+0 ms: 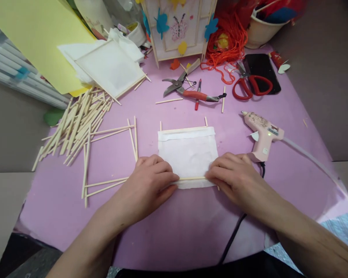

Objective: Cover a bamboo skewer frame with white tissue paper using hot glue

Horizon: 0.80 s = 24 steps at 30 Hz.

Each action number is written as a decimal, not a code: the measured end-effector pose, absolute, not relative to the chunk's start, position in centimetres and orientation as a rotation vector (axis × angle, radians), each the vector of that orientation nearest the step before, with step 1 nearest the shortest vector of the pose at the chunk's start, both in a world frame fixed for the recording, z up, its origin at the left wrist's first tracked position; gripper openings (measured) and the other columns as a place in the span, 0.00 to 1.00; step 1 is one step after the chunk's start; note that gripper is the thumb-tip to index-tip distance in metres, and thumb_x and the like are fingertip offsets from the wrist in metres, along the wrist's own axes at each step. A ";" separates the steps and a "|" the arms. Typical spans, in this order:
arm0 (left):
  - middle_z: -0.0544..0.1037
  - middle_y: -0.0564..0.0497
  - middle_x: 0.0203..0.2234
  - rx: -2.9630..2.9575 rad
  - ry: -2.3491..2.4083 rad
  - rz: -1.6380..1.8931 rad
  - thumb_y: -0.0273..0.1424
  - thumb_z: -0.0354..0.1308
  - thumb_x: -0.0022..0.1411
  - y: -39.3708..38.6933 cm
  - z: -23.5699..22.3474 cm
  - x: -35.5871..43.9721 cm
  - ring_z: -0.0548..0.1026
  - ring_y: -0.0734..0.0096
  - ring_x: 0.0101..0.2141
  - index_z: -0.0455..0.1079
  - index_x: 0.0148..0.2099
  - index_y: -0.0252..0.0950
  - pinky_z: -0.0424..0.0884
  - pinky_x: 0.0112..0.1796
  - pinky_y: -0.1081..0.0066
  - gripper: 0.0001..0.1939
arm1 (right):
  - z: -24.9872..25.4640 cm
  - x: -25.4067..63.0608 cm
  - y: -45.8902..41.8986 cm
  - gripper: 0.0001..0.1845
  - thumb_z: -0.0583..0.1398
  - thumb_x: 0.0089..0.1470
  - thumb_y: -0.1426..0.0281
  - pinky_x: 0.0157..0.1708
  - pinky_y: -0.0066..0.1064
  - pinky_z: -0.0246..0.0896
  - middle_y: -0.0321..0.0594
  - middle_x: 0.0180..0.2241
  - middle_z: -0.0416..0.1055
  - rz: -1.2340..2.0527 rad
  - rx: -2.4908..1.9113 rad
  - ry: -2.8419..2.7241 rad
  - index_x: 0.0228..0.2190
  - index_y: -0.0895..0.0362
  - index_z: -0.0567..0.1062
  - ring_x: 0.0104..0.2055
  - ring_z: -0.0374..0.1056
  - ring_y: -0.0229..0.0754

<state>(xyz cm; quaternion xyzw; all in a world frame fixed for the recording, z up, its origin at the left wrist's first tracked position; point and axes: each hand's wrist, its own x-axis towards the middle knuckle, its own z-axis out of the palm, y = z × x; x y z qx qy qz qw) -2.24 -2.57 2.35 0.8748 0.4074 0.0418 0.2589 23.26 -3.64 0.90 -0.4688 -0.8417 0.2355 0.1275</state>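
Below frame centre: left hand point(154, 178), right hand point(236, 177) apart, pinching thin stick point(192, 178) along white sheet point(188, 154). Sheet likely light, soft, creasable; stick stiffer, best held near ends.

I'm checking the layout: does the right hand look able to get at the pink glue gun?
Probably yes: the glue gun lies close by the right hand, nothing visibly between, though that hand must first leave the white sheet.
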 end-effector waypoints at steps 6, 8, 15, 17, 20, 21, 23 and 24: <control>0.74 0.54 0.36 2.369 1.112 0.116 0.32 0.54 0.66 -2.6 2.6 -2.1 0.66 0.64 0.41 0.71 0.44 0.43 0.56 0.41 0.62 0.06 | 2.0 25.9 -2.7 0.07 0.56 0.61 0.72 0.39 0.36 0.52 0.38 0.37 0.72 0.746 -1.331 -2.330 0.37 0.52 0.75 0.40 0.66 0.42; 0.75 0.54 0.36 2.374 1.112 0.135 0.32 0.52 0.67 -2.6 2.5 -2.1 0.67 0.65 0.41 0.71 0.44 0.43 0.56 0.41 0.62 0.07 | 2.2 26.5 -2.5 0.07 0.56 0.61 0.71 0.40 0.36 0.53 0.38 0.36 0.72 0.751 -1.352 -2.332 0.35 0.52 0.75 0.39 0.66 0.41; 0.76 0.54 0.34 2.392 1.118 0.163 0.32 0.51 0.68 -2.5 2.0 -2.1 0.67 0.65 0.39 0.72 0.42 0.43 0.57 0.41 0.63 0.08 | 1.6 25.0 -2.7 0.09 0.56 0.61 0.71 0.38 0.37 0.51 0.37 0.33 0.71 0.829 -1.426 -2.419 0.31 0.52 0.77 0.37 0.64 0.41; 0.76 0.53 0.34 2.402 1.122 0.160 0.32 0.50 0.68 -2.5 2.0 -2.1 0.67 0.65 0.39 0.72 0.42 0.42 0.57 0.41 0.63 0.09 | 1.6 24.6 -2.8 0.10 0.57 0.60 0.72 0.38 0.36 0.50 0.37 0.32 0.70 0.829 -1.452 -2.422 0.30 0.53 0.76 0.36 0.63 0.40; 0.76 0.52 0.33 2.418 1.119 0.144 0.32 0.50 0.68 -2.5 2.0 -2.0 0.67 0.64 0.38 0.72 0.40 0.42 0.57 0.40 0.63 0.09 | 1.8 24.4 -2.7 0.10 0.57 0.60 0.73 0.37 0.35 0.50 0.37 0.31 0.70 0.825 -1.482 -2.443 0.29 0.53 0.76 0.35 0.63 0.40; 0.76 0.52 0.33 2.423 1.114 0.137 0.32 0.50 0.68 -2.5 2.0 -1.9 0.67 0.64 0.38 0.72 0.39 0.42 0.57 0.40 0.62 0.09 | 1.8 24.3 -2.7 0.10 0.57 0.60 0.74 0.36 0.35 0.50 0.36 0.31 0.70 0.819 -1.490 -2.454 0.29 0.53 0.76 0.35 0.63 0.40; 0.75 0.52 0.33 2.429 1.107 0.130 0.32 0.51 0.68 -2.5 2.0 -2.0 0.67 0.64 0.38 0.72 0.39 0.42 0.57 0.40 0.62 0.09 | 1.9 24.4 -2.7 0.10 0.56 0.59 0.74 0.36 0.35 0.50 0.36 0.30 0.70 0.806 -1.495 -2.475 0.28 0.54 0.75 0.34 0.63 0.39; 0.75 0.52 0.34 2.427 1.109 0.131 0.31 0.51 0.67 -2.5 2.1 -2.1 0.67 0.64 0.38 0.72 0.39 0.42 0.57 0.40 0.62 0.08 | 1.9 24.4 -2.8 0.10 0.56 0.59 0.74 0.36 0.35 0.50 0.36 0.30 0.70 0.803 -1.489 -2.484 0.28 0.54 0.75 0.34 0.63 0.39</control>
